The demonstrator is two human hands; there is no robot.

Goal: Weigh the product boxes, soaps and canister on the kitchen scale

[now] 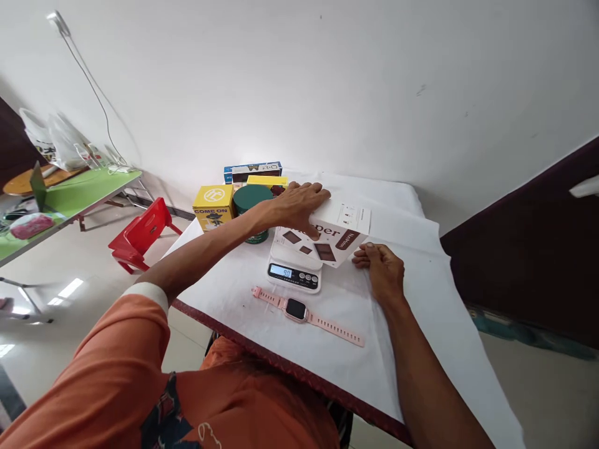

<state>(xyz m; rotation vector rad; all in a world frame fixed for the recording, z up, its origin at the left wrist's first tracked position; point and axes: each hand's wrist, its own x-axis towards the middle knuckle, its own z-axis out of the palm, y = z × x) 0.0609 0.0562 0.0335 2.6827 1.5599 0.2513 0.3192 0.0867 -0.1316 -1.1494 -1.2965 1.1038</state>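
Observation:
A white box (344, 219) with brown printing sits tilted on a white kitchen scale (296, 257), hiding much of its platform. My left hand (299, 209) grips the box from above, thumb on its printed front and fingers over the top. Close to the box's lower right corner is my right hand (384, 271), its fingers loosely bent and apart from the thumb; I cannot tell whether they touch the box. The scale's lit display appears to read 90. In front of the scale lies a pink-strapped smartwatch (296, 310), its screen dark.
Left of the scale stand a yellow box (213, 206), a dark green canister (253, 198) and a blue box (228, 174). White cloth (421, 349) covers the table, which meets the wall (327, 93). A red chair (145, 234) and a green table (88, 196) are farther left.

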